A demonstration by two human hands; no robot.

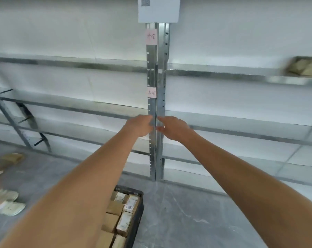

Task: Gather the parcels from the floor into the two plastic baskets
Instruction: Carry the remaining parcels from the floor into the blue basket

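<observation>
Left hand: the left hand [140, 125] is held out at arm's length in front of the metal upright [156, 104] of the shelving; nothing is held, fingers are loosely curled, and whether they touch the post cannot be told.
Right hand: the right hand [175, 127] is extended beside the left, just across the upright; fingers are spread and it is empty.
Basket: one black plastic basket [138, 214] is seen on the floor below the left forearm, partly covered by it; only its right wall and far rim are visible.
Parcels in basket: brown and white parcels [124, 212] are packed close together inside, one white label bearing handwritten digits.
Parcel on floor: a brown parcel [12, 157] lies at the far left near the shelf's foot, well apart from the basket; it is blurred.
Shelf contents: a tan package [305, 68] rests on the upper right shelf.
Labels: two pink tags [151, 36] are stuck on the upright, under a white sheet [158, 9].
Bystander: pale shoes [8, 202] of another person are seen at the left edge.
</observation>
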